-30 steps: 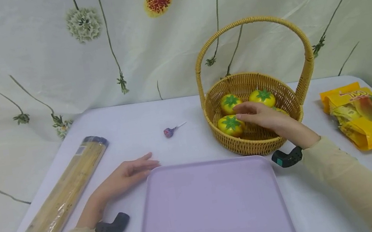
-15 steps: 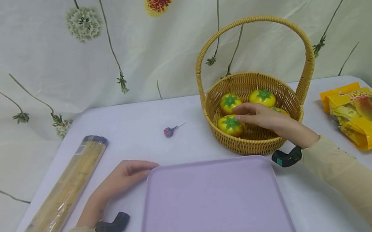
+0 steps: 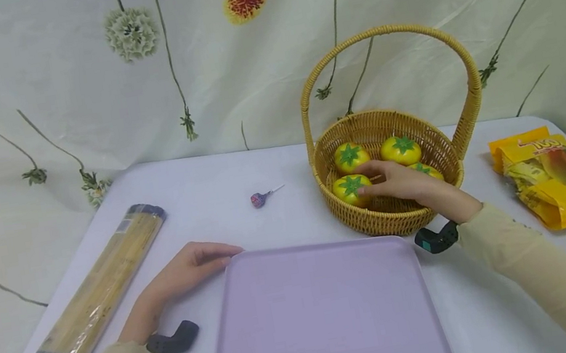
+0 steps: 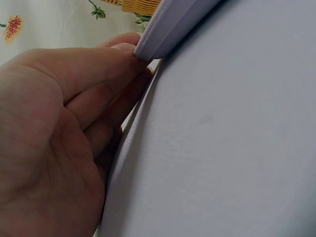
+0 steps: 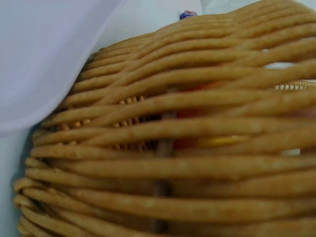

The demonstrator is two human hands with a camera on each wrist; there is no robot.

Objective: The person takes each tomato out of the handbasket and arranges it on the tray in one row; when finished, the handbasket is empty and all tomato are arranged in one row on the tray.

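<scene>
My left hand (image 3: pixel 189 271) pinches the far left corner of the lilac tray (image 3: pixel 324 319); in the left wrist view its thumb and fingertips meet at the tray's corner (image 4: pixel 153 47). My right hand (image 3: pixel 402 183) reaches over the near rim of a wicker basket (image 3: pixel 375 223) with a tall arched handle. Its thumb and fingers curl round the right side of the front-left yellow persimmon (image 3: pixel 346 186), which has a green leafy top. Other persimmons, such as the back-left one (image 3: pixel 349 155), lie around it. The basket's weave (image 5: pixel 197 168) hides my right hand in the right wrist view.
A wrapped lollipop (image 3: pixel 258 200) lies left of the basket. At the left, a long pack of wooden sticks (image 3: pixel 99 288) in clear plastic lies slantwise. A yellow mango candy bag (image 3: pixel 563 173) is at the right. A flowered cloth (image 3: pixel 215 75) hangs behind the white table.
My left fingers, outstretched a second ago, have drawn together on the tray's corner. My right thumb and fingers have closed in slightly on the front-left persimmon, which stays in the basket.
</scene>
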